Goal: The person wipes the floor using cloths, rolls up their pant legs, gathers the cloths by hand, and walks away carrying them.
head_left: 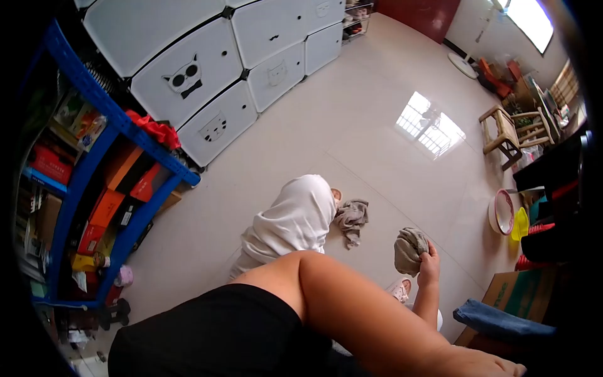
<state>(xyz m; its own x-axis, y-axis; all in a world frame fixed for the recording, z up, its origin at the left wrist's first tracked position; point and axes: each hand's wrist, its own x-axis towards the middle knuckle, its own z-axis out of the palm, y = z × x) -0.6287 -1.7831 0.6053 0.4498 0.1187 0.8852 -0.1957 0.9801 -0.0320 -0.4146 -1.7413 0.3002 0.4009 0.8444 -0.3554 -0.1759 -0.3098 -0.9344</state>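
Note:
My right hand (429, 262) is closed on a bunched grey-brown cloth (411, 251), held low over the tiled floor near my pink sandal (399, 289). A second crumpled cloth (353, 221) of similar colour lies on the floor beside my other foot (337, 195). White trousers (290, 217) cover my bent knee. My left arm, in a short black sleeve, reaches across the front of my body. At the bottom right edge is my left hand (483, 363); its fingers are mostly cut off and dim, and whatever they touch is hidden.
On the left stand a blue shelf (116, 141) with boxes and white storage cubes (217, 129). To the right are a wooden stool (502, 135), a basin (502, 212), a yellow container (519, 225), a cardboard box (521, 292) and folded blue fabric (499, 319). Glossy floor (352, 119) stretches ahead.

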